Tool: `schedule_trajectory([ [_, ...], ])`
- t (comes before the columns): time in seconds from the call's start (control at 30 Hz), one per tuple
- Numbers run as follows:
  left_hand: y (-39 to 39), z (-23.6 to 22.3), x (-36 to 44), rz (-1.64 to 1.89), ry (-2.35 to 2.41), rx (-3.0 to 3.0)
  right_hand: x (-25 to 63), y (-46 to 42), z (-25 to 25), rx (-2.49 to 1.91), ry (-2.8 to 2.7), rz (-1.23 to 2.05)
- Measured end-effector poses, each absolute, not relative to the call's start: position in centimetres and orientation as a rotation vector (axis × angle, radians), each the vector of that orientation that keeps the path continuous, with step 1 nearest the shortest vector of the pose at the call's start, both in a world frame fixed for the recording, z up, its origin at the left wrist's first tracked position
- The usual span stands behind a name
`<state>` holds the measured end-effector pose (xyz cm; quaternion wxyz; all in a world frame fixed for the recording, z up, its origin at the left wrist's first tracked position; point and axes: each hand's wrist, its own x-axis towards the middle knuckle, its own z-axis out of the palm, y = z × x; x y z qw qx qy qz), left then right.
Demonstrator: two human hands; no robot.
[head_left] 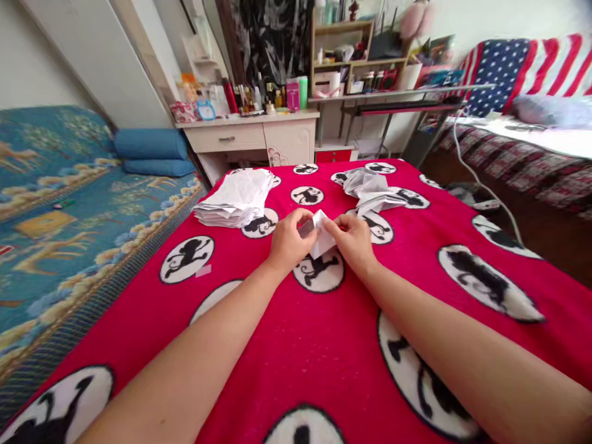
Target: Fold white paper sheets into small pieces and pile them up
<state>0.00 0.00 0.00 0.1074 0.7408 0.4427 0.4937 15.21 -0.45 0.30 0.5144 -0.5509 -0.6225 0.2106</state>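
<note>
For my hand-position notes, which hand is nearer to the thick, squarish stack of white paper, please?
Left: the left hand is right of the stack, nearer the camera; the right hand is farther right, past the left.

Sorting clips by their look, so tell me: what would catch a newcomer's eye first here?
Probably the bright red cover with black figures in white ovals, filling the foreground. Next, the left hand and right hand pinching a small white folded paper above it, then the star-and-stripe fabric at the upper right.
</note>
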Motion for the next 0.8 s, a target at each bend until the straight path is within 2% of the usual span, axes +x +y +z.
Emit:
schedule_trajectory([
  [0.17,-0.28,0.25,0.37,1.438,1.26,2.161,15.18,-0.8,0.49,-1.281,-1.545,0.52],
  [0.5,0.3,0.16,0.19,1.481,1.262,1.733,15.11,-0.83,0.55,-1.277,-1.527,0.605],
  [0.8,-0.17,0.7,0.3,1.538,1.268,1.79,15.2,-0.81,0.36,-1.397,-1.516,0.594],
])
